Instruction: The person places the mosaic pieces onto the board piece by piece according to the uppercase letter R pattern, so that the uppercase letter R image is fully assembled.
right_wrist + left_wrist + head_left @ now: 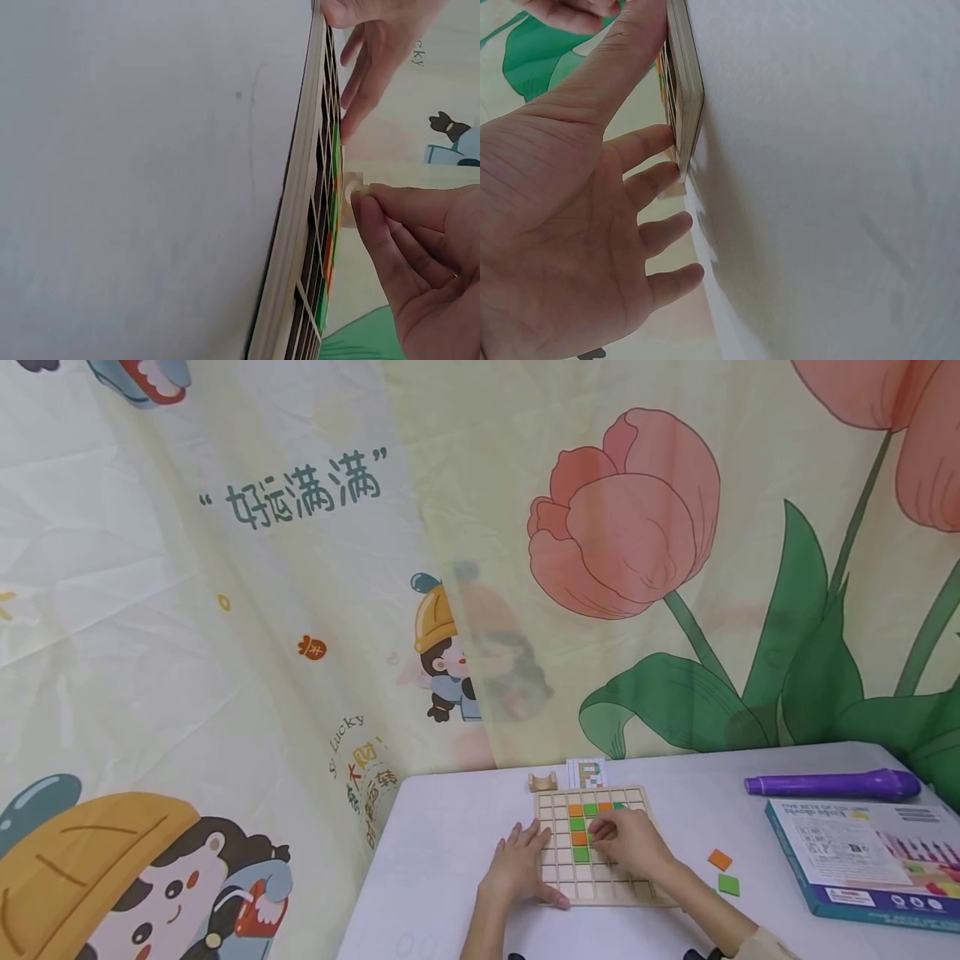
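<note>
A wooden grid board (558,872) lies on the white table, with orange tiles (579,838) and green tiles (581,854) in some of its squares. My left hand (516,864) rests at the board's left side, fingers spread and straight, thumb at its near left corner. In the left wrist view that hand (577,217) shows its palm, with fingertips by the board edge (690,97). My right hand (630,843) is over the board's middle, thumb and forefinger tips together. The right wrist view shows this hand (420,255) just above the tiles; whether it holds anything is unclear.
Loose on the table to the right lie an orange tile (720,860) and a green tile (728,885). Further right are a purple microphone-shaped object (832,784) and a flat box (862,860). Behind the board stand a pattern card (587,773) and a small wooden piece (543,782).
</note>
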`<state>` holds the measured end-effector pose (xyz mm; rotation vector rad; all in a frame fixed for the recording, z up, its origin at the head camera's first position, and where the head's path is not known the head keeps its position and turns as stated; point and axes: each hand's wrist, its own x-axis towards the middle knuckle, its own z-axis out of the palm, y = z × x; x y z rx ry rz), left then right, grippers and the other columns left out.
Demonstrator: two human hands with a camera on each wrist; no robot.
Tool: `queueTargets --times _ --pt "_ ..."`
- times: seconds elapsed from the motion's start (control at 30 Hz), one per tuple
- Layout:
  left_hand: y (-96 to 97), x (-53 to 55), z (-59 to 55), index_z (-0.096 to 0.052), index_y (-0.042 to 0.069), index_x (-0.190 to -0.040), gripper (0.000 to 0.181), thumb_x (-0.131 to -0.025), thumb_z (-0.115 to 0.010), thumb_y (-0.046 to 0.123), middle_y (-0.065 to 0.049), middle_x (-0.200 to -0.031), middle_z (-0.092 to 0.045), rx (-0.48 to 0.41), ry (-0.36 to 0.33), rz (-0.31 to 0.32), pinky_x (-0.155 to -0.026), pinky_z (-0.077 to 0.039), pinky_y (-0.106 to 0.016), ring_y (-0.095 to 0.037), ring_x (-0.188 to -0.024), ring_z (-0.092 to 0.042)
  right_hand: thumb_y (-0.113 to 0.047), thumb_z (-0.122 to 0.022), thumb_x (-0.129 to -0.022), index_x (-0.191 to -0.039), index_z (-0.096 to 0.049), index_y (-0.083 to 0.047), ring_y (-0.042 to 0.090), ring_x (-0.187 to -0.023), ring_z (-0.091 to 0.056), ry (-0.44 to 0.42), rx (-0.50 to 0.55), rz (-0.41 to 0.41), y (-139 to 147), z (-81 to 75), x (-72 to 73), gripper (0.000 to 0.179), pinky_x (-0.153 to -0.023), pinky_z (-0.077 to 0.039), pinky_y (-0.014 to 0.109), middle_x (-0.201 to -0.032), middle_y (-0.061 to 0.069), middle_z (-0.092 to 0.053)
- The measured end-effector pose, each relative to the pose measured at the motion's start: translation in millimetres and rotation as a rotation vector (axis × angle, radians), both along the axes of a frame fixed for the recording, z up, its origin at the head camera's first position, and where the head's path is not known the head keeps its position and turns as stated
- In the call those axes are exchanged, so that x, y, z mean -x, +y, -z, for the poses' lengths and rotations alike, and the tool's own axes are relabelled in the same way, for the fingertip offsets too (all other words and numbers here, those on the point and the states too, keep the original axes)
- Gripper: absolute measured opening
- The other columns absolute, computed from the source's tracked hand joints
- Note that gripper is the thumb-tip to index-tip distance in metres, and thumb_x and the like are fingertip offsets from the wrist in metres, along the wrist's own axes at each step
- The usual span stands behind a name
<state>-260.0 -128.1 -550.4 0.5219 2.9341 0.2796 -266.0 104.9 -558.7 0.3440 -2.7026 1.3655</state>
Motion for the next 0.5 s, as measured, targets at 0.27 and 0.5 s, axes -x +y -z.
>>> queueTargets --times 0.27,0.5 --pt "1.2 -1.1 -3.8 -0.047 0.016 -0.157 0.120 -0.058 -0.095 0.063 -0.008 -0.167 -0.037 -0.005 -0.010 -0.013 -0.120 -0.033 -0.061 -0.038 -0.154 -0.032 0.002 -0.082 -0.085 -0.094 -0.076 -0.011 0.008 -0.076 -0.064 0.031 -0.009 0.023 24.4 -7.8 -9.3 0.017 -0.068 -0.056 0.022 -0.081 -0.009 -0.068" --pt "2.2 -2.3 -6.4 -0.047 0.015 -0.157 0.120 -0.058 -0.095 0.062 -0.008 -0.168 -0.037 -0.011 -0.024 -0.014 -0.121 -0.032 -0.062 -0.038 -0.154 -0.031 0.001 -0.082 -0.085 -0.098 -0.078 -0.009 0.009 -0.077 -0.065 0.033 -0.033 0.054 42.9 -15.9 -20.3 0.017 -0.069 -0.057 0.022 -0.084 -0.008 -0.070"
